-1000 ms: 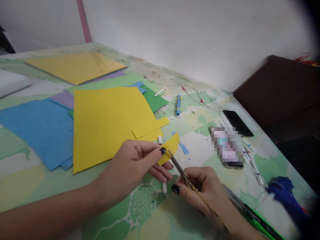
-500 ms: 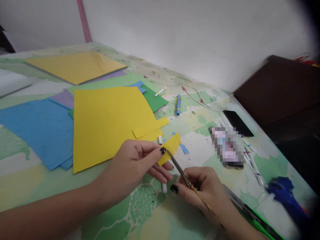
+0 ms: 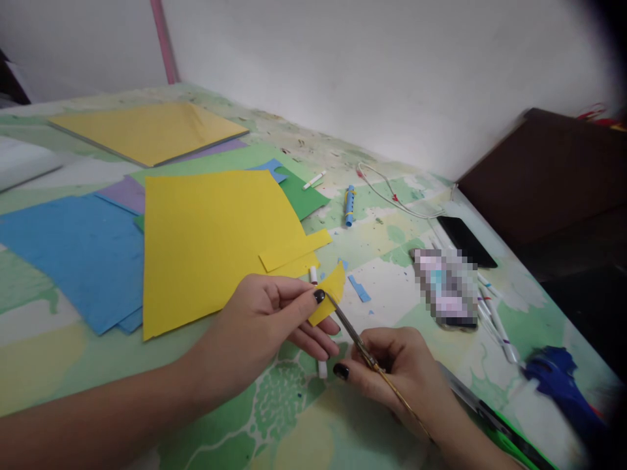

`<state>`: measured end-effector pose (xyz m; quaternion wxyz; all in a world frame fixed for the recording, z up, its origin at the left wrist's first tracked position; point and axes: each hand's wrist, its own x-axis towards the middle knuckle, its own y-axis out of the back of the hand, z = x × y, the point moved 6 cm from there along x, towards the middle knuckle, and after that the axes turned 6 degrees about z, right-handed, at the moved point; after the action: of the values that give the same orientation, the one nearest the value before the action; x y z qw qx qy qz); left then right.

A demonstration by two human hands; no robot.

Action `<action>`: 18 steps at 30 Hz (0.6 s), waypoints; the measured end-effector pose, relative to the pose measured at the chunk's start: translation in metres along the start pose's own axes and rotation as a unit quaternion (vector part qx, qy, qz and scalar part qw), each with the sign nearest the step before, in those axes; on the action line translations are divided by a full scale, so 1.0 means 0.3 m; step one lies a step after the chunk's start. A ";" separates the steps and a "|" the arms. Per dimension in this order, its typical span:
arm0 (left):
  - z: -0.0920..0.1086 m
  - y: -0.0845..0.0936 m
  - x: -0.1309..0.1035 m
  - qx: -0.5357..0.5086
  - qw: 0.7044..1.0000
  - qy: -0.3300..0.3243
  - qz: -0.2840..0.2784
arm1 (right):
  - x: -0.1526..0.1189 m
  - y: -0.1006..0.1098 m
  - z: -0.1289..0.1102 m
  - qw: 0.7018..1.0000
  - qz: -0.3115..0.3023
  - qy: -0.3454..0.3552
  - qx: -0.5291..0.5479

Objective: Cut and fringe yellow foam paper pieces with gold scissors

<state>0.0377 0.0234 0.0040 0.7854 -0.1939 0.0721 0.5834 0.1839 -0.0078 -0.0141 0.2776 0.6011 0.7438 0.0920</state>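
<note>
Between thumb and fingers, my left hand (image 3: 274, 320) pinches a small piece of yellow paper (image 3: 334, 282). My right hand (image 3: 401, 372) grips a pair of scissors (image 3: 356, 337) with gold-coloured handles, and their blade tips meet the yellow piece beside my left thumb. Below my left hand lies a white marker (image 3: 322, 368), partly covered by the fingers. A large yellow sheet (image 3: 215, 241) is spread left of the hands, with a yellow strip (image 3: 296, 250) on its right edge. Blue paper scraps (image 3: 360, 288) lie just beyond the held piece.
Blue sheets (image 3: 68, 254) lie at left, a yellow pad (image 3: 151, 130) behind. A rolled blue paper tube (image 3: 349, 205) and a white cord (image 3: 392, 192) are farther back. At right are a phone (image 3: 445, 287), a black device (image 3: 467, 241), markers (image 3: 497, 326), a cutter (image 3: 509, 431) and a blue object (image 3: 558, 378).
The far right part of the held yellow piece has turned or folded, so it looks narrower and shows more of the blue scrap behind. Both hands stay nearly in place.
</note>
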 end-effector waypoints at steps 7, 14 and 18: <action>0.001 0.000 0.001 -0.007 1.000 -0.004 -0.002 | -0.005 -0.003 -0.004 1.000 -0.002 -0.008 0.020; 0.000 0.001 -0.001 -0.026 0.999 -0.020 -0.009 | -0.013 -0.015 -0.014 0.995 -0.035 -0.013 0.097; -0.002 0.004 0.003 -0.031 0.999 -0.023 -0.009 | -0.018 -0.014 -0.021 0.994 -0.039 -0.015 0.103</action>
<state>0.0369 0.0242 0.0030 0.7859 -0.2048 0.0341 0.5825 0.1777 -0.0126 -0.0094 0.2289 0.5984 0.7678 -0.0047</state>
